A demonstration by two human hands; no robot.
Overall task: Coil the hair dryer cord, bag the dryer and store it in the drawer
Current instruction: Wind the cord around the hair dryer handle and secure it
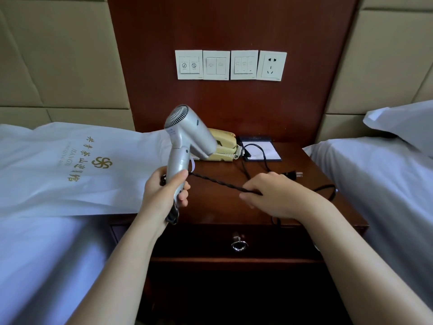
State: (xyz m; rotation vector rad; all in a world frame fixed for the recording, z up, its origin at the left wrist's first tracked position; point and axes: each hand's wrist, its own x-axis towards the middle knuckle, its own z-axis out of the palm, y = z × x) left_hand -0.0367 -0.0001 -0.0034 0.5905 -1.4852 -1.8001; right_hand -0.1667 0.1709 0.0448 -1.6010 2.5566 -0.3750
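**A:** What part of the job is this?

**B:** The cord part, I think. The left hand [164,191] holds the silver hair dryer [187,141] up by its handle, fingers wrapped tight around it. The right hand [271,195] has its fingers closed on the black cord [222,184], which runs straight between the two hands.

**A:** Is the cord all wound up?

**B:** No. A bit of it hangs by the bottom of the handle, but lots is still loose. It loops over the brown surface [311,165] and its plug [294,174] lies there, out of the wall socket [271,65].

**A:** So what should come next?

**B:** My guess is the right hand needs to bring the cord round and round, nice and neat, and pull the loose part in without it catching on the phone [223,146] or the notepad [262,150].

**A:** Where's the bag?

**B:** A white bag [77,160] with gold writing lies flat on the bed [46,254] on the left, just beside the dryer.

**A:** And the drawer?

**B:** The drawer [269,240] is under the surface, shut, with a shiny ring pull [239,245]. Another bed with a pillow [403,123] is on the right.
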